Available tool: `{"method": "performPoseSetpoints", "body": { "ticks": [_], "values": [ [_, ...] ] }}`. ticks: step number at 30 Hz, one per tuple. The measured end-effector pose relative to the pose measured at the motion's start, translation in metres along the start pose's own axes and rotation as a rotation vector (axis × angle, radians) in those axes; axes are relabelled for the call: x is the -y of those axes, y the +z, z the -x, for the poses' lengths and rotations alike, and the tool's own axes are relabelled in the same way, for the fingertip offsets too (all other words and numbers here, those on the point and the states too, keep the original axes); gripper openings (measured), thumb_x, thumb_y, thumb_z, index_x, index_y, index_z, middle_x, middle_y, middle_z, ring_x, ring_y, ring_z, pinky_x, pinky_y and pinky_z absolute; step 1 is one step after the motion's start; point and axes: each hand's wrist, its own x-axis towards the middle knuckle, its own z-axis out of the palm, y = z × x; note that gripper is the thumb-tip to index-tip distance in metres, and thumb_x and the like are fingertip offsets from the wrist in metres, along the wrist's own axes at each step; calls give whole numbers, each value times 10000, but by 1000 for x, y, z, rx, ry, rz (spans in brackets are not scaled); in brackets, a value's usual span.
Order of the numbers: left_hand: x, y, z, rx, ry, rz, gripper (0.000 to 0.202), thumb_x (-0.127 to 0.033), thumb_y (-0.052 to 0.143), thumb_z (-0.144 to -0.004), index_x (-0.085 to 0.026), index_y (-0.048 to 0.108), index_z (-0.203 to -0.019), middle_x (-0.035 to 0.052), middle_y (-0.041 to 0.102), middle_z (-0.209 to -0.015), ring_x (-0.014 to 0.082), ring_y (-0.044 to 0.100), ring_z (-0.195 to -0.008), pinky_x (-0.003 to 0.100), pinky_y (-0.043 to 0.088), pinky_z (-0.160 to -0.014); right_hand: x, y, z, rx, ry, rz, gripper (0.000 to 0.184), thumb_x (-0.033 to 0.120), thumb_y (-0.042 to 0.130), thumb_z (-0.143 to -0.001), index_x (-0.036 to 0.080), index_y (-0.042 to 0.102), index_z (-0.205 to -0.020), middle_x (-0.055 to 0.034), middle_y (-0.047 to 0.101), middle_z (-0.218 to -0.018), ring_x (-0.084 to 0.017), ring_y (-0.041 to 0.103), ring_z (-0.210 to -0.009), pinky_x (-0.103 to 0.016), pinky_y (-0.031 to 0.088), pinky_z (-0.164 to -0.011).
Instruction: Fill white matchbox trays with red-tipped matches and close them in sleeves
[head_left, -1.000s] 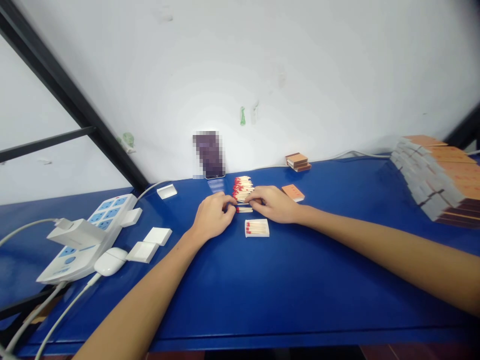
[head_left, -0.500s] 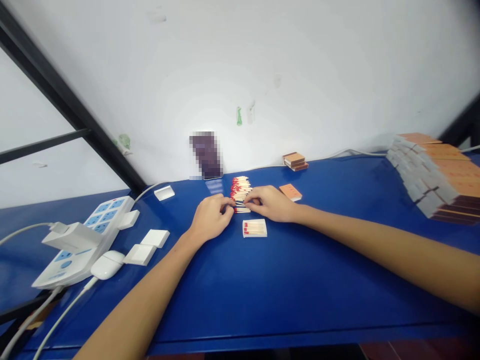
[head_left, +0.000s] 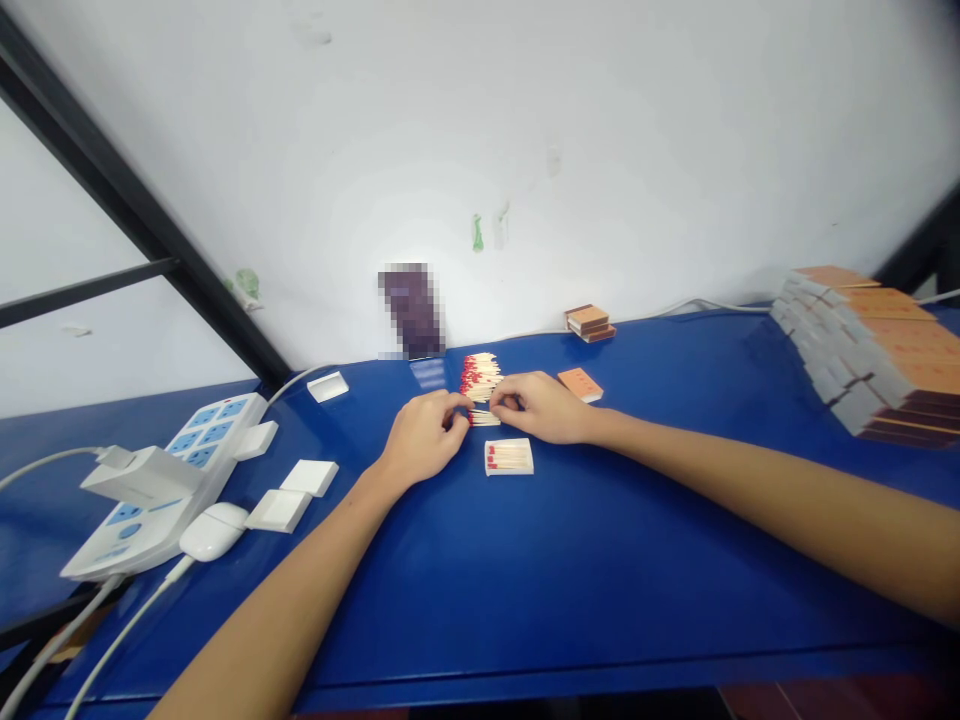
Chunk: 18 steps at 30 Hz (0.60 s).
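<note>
On the blue table, a dense pile of red-headed matches [head_left: 480, 374] lies with a small separate row of matches [head_left: 484, 418] just in front. My left hand [head_left: 426, 432] is curled at the red-headed end of this row, its thumb and index finger closing in on the matches. Opposite, at the plain ends, my right hand [head_left: 541, 405] has its fingers bent inward and thumb tucked; its fingertips are partly hidden. Directly before the hands sits a white matchbox tray [head_left: 510, 470] holding several matches, heads to the left. An orange matchbox sleeve [head_left: 581, 384] lies beyond my right wrist.
Several white trays [head_left: 312, 478] lie to the left, near a power strip [head_left: 161, 505] and a white charging case [head_left: 214, 531]. A phone-like blurred object [head_left: 414, 312] leans on the wall. Matchboxes [head_left: 590, 320] stand at the back; a large matchbox stack [head_left: 892, 355] is at right.
The small front row of matches looks fuller, and the dark gap between it and the pile is clearer. Both hands have barely shifted.
</note>
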Motion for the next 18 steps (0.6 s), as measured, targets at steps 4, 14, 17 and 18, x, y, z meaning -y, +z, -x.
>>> {"method": "performPoseSetpoints", "body": {
  "ticks": [4,14,17,18],
  "values": [
    [1,0,0,31,15,-2,340,-200,458,-841,-216,721,-1056,12,671,-792,161,580,-690,272,415,-639,1,0,0,-22,4,-2,104,169,563,-839,168,654,-790,39,537,-630,-90,444,-585,-226,278,-581],
    [0,-1,0,24,-13,37,355,-181,450,-843,-214,681,-1110,-20,630,-676,149,557,-625,262,396,-622,-4,4,1,-92,43,124,256,150,560,-804,196,717,-1000,4,615,-740,-122,515,-655,-240,340,-637],
    [-1,-1,0,4,-53,24,390,-185,454,-839,-218,649,-1175,-30,615,-649,150,551,-610,262,378,-605,-5,4,1,-89,44,133,256,147,553,-800,197,718,-990,-1,632,-763,-125,529,-665,-242,352,-643],
    [-1,-1,0,1,-60,18,386,-187,455,-838,-218,650,-1170,-29,618,-652,151,553,-611,262,373,-603,-5,4,1,-88,46,133,260,144,551,-796,196,717,-989,-2,637,-771,-125,532,-667,-242,355,-644]
  ]
}}
